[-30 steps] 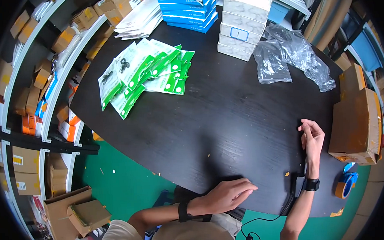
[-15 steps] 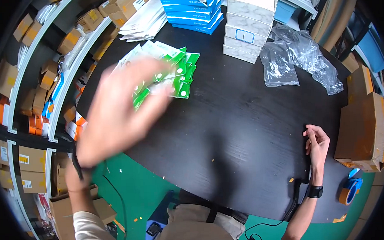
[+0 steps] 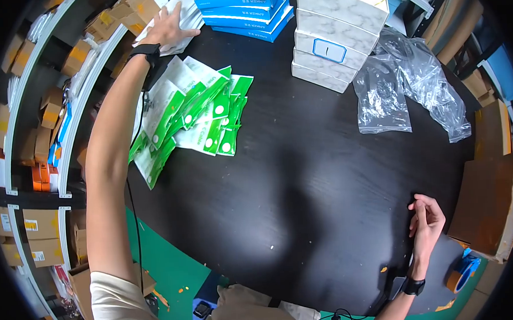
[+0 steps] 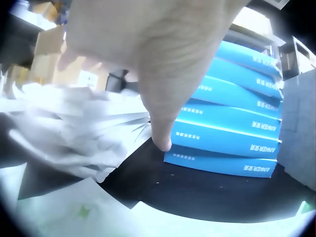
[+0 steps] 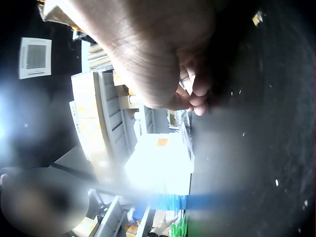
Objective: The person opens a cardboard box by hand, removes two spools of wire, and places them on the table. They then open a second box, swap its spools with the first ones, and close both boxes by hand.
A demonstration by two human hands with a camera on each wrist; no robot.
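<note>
My left hand (image 3: 167, 31) is stretched out with spread fingers over the stack of white envelopes (image 3: 188, 20) at the back left. In the left wrist view the thumb of the hand (image 4: 163, 64) points down beside the blue boxes (image 4: 224, 133), and the white envelopes (image 4: 74, 128) lie under the fingers; contact cannot be told. Green-and-white packets (image 3: 200, 114) lie fanned out nearer the body. At the right, my right hand (image 3: 428, 227) rests on the dark table (image 3: 349, 184), its fingers loosely curled, holding nothing.
Marble-patterned boxes (image 3: 337, 36) stand stacked at the back, beside clear plastic bags (image 3: 382, 97). A cardboard box (image 3: 481, 201) and blue tape (image 3: 464, 271) are at the right edge. Shelves with cartons line the left; a cable runs beside the left arm.
My left hand has swung from near the body, across the green packets, to the envelopes at the back left, and its fingers have spread. The right hand stays loosely curled on the table.
</note>
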